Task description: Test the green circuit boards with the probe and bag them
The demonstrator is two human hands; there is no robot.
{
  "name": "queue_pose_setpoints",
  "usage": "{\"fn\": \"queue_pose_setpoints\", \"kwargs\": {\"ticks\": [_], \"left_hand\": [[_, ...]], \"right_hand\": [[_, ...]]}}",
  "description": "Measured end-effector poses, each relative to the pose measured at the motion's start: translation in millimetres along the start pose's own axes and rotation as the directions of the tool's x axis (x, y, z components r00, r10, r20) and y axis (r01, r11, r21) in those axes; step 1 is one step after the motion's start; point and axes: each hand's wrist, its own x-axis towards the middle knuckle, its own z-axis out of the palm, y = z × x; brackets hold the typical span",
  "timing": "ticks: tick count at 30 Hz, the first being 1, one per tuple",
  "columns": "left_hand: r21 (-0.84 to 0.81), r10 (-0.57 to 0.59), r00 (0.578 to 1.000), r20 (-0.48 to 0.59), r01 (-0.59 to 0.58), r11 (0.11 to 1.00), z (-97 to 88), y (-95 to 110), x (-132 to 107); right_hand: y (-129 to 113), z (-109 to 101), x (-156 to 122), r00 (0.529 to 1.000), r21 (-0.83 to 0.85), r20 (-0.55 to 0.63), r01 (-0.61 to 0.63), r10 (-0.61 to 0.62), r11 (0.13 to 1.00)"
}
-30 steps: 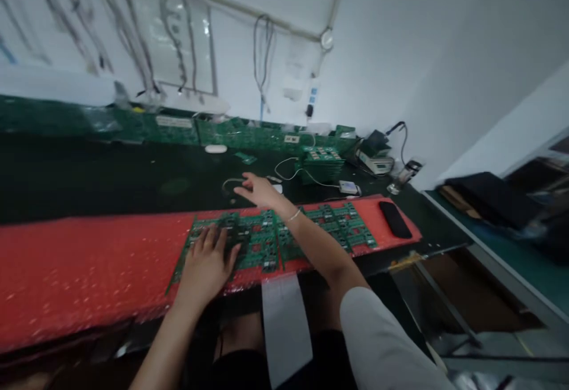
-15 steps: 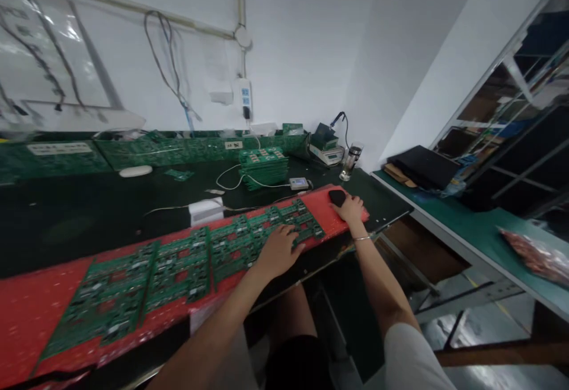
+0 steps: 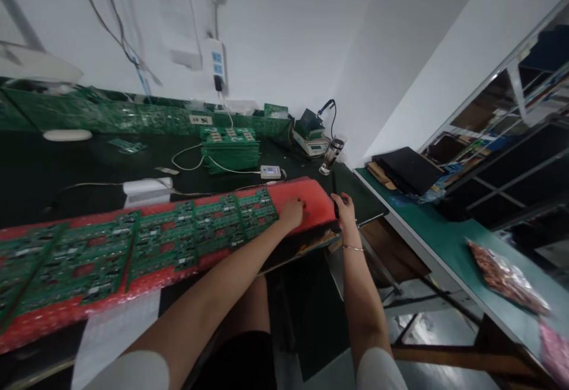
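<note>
On the dark workbench lies a long strip of red bubble wrap (image 3: 302,188), with several green circuit boards (image 3: 165,233) in a row on it. My left hand (image 3: 292,214) rests over the bare red wrap just past the rightmost board, its fingers loosely bent and a little apart. At the right end of the wrap my right hand (image 3: 345,207) is closed around a small black object (image 3: 335,208). My fingers cover much of that object, so its kind is not clear.
Behind the boards stand a stack of green panels (image 3: 232,156), a small white meter (image 3: 270,172), a scale (image 3: 313,146) and a clear bottle (image 3: 331,157). Cables cross the bench. To the right, a green side table (image 3: 427,224) bears a bag of copper-coloured parts (image 3: 507,274).
The view has turned right. My left hand has moved from the rightmost board onto the bare wrap. My right hand, with the black object, has moved to the wrap's right edge.
</note>
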Motion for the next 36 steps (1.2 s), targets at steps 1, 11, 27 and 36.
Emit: {"fn": "queue_pose_setpoints", "kwargs": {"ticks": [1, 11, 27, 36], "left_hand": [[-0.015, -0.005, 1.0, -0.005, 0.005, 1.0, 3.2, 2, 5], [-0.228, -0.222, 0.947, -0.232, 0.169, 0.959, 14.4, -7, 15], [0.254, -0.143, 0.986, 0.083, 0.117, 0.96, -46.6, -84, -83], [0.139, -0.158, 0.984, 0.086, 0.145, 0.98, -15.0, -57, -58]], "right_hand": [[2, -7, 0, 1.0, 0.04, -0.013, 0.0, 0.0, 0.999], [27, -30, 0, 0.988, -0.118, -0.089, 0.111, -0.122, 0.987], [30, 24, -17, 0.954, 0.348, 0.21, 0.13, -0.212, 0.929], [14, 37, -18, 0.989, 0.334, 0.145, -0.025, -0.026, 0.942]]}}
